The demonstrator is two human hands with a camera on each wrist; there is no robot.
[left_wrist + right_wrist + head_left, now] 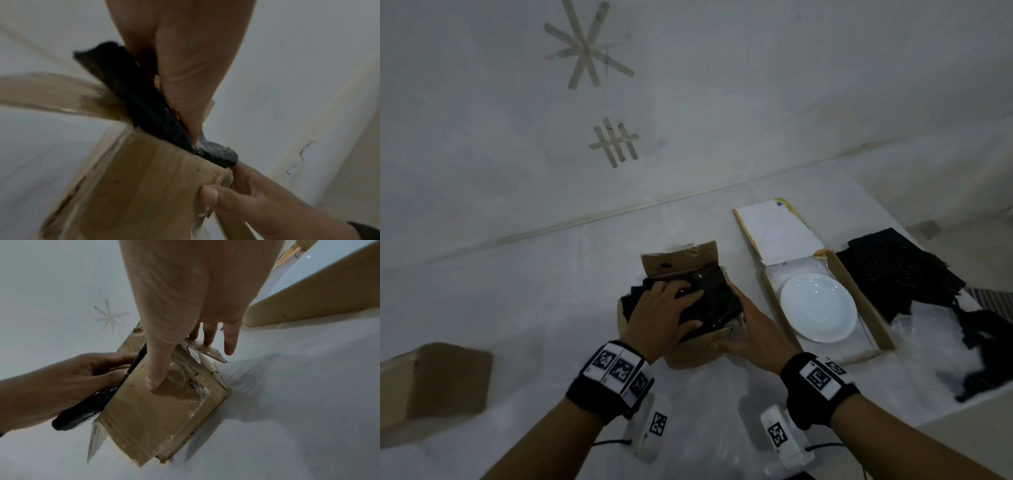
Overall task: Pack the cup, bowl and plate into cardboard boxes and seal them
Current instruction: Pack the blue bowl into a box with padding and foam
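Observation:
A small brown cardboard box [695,356] stands open at the table's middle, with black foam padding [712,301] bulging out of its top. My left hand [664,311] lies on the padding with fingers spread and presses it down. My right hand [750,329] grips the box's near right corner, thumb on the front face [154,418] and fingers down the side. What sits under the padding is hidden. To the right, a white plate [818,308] lies in a flat open cardboard box [873,308]. No cup or bowl shows.
Black foam sheets [897,270] and clear plastic wrap [928,349] lie at the table's right end. Another cardboard box [434,387] sits blurred at the near left. The flat box's white lid [777,229] leans back toward the taped wall.

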